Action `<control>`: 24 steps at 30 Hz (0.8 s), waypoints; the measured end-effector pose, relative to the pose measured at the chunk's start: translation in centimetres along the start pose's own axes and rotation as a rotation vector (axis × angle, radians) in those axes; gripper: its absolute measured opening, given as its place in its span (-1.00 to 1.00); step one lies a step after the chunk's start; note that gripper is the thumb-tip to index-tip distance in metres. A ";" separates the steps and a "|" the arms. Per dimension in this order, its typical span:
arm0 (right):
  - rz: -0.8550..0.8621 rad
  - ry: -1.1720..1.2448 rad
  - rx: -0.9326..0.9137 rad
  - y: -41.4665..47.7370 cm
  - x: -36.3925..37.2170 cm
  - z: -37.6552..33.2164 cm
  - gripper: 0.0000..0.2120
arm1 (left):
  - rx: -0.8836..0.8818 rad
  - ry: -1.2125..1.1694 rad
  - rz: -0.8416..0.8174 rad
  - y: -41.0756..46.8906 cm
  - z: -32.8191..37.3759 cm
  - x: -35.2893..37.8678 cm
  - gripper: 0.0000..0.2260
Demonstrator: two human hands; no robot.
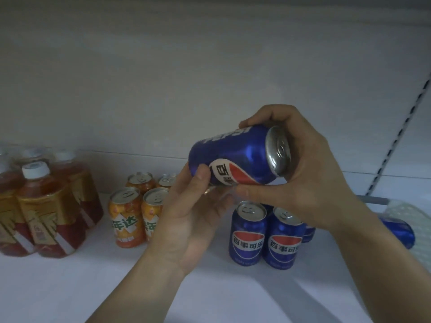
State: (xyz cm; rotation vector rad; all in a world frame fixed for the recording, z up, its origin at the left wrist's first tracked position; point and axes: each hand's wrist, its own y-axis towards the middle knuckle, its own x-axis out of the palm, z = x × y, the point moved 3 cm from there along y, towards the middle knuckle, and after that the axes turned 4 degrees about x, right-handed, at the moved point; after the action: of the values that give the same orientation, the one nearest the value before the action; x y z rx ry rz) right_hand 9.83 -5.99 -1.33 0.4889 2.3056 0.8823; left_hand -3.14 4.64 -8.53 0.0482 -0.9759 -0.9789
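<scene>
A blue cola can [240,155] hangs on its side above the white shelf [93,287], its silver top facing right. My right hand [310,164] grips the top end, fingers curled over it and thumb under it. My left hand [193,217] holds the can's bottom end from below, thumb pressed on the label. Below them, blue cola cans [265,236] stand upright in a small group on the shelf.
Several orange soda cans [137,206] stand left of the blue group. Several bottles of reddish tea [46,206] with white caps stand at the far left. At the right edge another blue can [398,231] lies in a white bag [417,220]. A slotted shelf upright [401,138] runs up at right.
</scene>
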 end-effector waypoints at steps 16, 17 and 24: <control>0.012 0.010 0.148 -0.3 -1.2 2.1 -0.27 | 0.406 0.587 0.184 -0.8 1.6 2.0 -0.44; 0.042 0.039 0.141 -0.3 -1.4 1.7 -0.27 | 0.311 0.469 0.183 -0.7 1.3 1.9 -0.55; 0.239 -0.160 -0.018 -0.1 -0.2 -2.0 -0.23 | -0.167 -0.034 0.262 -0.9 -1.0 2.4 -0.69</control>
State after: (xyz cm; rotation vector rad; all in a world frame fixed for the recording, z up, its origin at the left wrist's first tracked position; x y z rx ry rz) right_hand 8.61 -7.06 -0.15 0.8098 2.1208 0.9385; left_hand -2.59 1.97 -7.88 -0.2309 -0.9027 -0.8178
